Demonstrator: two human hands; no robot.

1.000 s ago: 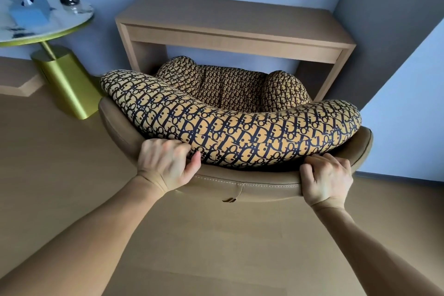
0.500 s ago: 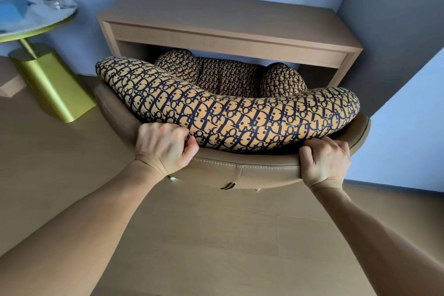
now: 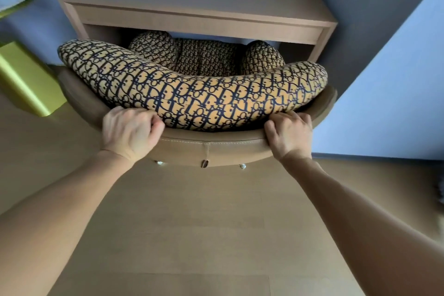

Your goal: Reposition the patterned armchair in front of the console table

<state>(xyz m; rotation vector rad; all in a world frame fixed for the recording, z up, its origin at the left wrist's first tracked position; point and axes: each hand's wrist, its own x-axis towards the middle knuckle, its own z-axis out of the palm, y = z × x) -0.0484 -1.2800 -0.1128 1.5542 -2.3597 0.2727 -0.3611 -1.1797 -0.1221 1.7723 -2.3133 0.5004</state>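
Observation:
The patterned armchair [image 3: 192, 89] has a tan and navy cushioned back and a tan leather shell. It faces away from me, with its seat and arm fronts tucked under the wooden console table [image 3: 197, 0]. My left hand [image 3: 131, 133] grips the top rim of the chair back left of centre. On the right part of the same rim my right hand [image 3: 289, 136] is closed. Both arms are stretched out. The chair's legs are mostly hidden; two small metal glides show below the shell.
A round side table with a gold base [image 3: 26, 79] stands close to the chair's left side. A blue-grey wall corner [image 3: 360, 31] juts out just right of the console table. Wooden floor [image 3: 204, 235] lies between me and the chair.
The chair has slid forward, away from me, so its seat now sits further under the console table. Both hands kept their grip on the back rim and my arms have stretched out.

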